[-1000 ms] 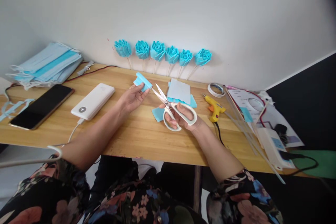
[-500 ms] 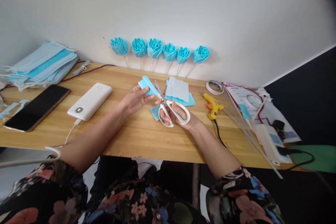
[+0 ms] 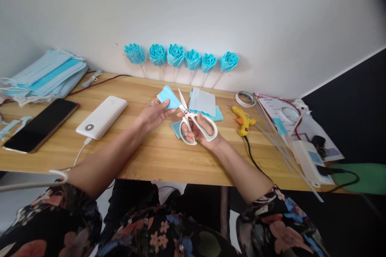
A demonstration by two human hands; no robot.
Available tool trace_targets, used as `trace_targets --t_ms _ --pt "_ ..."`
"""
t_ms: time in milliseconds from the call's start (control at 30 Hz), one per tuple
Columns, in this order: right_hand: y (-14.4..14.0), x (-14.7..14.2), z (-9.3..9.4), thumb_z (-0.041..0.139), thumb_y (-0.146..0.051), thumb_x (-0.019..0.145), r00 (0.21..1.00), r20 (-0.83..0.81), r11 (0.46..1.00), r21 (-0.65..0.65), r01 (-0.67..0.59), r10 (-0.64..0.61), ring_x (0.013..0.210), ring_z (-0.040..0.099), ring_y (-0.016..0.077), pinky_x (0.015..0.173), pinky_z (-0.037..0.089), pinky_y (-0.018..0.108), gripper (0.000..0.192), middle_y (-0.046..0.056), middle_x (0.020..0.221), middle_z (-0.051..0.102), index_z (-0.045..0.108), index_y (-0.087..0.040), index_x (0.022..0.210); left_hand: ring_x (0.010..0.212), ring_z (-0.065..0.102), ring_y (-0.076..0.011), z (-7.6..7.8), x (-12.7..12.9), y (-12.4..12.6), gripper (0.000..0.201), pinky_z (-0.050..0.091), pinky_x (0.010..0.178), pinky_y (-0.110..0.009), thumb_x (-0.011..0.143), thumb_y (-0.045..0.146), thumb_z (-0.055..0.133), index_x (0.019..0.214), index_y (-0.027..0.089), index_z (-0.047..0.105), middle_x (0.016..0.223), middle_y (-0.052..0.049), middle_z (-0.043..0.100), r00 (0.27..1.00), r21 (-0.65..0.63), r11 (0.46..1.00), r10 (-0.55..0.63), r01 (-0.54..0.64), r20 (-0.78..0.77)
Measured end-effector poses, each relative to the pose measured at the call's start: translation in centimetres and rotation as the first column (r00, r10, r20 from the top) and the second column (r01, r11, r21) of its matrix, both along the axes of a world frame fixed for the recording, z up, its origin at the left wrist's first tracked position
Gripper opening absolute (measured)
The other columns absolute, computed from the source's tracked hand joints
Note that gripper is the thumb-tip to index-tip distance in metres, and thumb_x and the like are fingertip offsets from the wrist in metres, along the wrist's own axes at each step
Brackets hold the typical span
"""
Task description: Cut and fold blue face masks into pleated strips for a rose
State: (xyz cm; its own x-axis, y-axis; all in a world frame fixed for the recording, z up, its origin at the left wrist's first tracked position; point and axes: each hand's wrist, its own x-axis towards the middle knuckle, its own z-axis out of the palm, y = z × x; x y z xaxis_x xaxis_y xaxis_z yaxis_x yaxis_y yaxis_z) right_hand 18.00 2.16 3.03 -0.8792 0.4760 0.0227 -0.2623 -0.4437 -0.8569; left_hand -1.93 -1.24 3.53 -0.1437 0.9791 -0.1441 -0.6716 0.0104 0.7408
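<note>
**Cutting a folded blue piece at the desk**

At the far left, a stack of blue face masks (image 3: 45, 74) is lying by the wall, with a dark phone (image 3: 40, 124) and a white power bank (image 3: 101, 117) sitting on the wooden desk (image 3: 150, 156) nearer the middle. The left hand (image 3: 153, 114) is pinching a folded blue piece (image 3: 167, 96) between thumb and fingers, holding it up just above the desk. The right hand (image 3: 200, 132) is gripping white-handled scissors (image 3: 193, 122), fingers through the loops, blades parted at the piece's edge. Judging by this, the cutting step is under way; the next move is calling for a steady hold on the piece while the blades are closing. Behind, six blue roses (image 3: 181, 56) are leaning on the wall. Further right, cut blue sheets (image 3: 203, 102), a tape roll (image 3: 245, 98) and a yellow glue gun (image 3: 245, 120) are lying.
</note>
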Motion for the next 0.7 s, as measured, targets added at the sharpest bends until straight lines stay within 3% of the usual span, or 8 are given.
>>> trace_targets --t_ms 333,700 --pt "-0.5 0.0 0.0 0.063 -0.068 0.084 0.995 0.079 0.998 0.035 0.052 -0.055 0.04 0.039 0.0043 0.035 0.033 0.019 0.067 -0.004 0.062 0.055 0.065 -0.013 0.121 0.067 0.07 -0.0105 -0.5 -0.5 0.3 0.016 0.061 0.067 -0.018 0.08 0.01 0.077 0.093 0.012 0.069 0.083 -0.003 0.073 1.0 0.052 0.999 -0.003 0.004 -0.027" --pt "-0.5 0.1 0.5 0.062 -0.06 0.09 0.998 0.06 0.993 -0.118 0.0 0.007 0.042 0.033 0.003 0.039 0.035 0.016 0.053 -0.006 0.061 0.054 0.064 -0.015 0.117 0.068 0.071 -0.0119 0.0 -1.0 0.3 0.008 0.061 0.065 -0.02 0.083 0.015 0.076 0.086 0.012 0.07 0.079 -0.003 0.074 0.999 0.054 0.998 -0.019 0.021 -0.031"
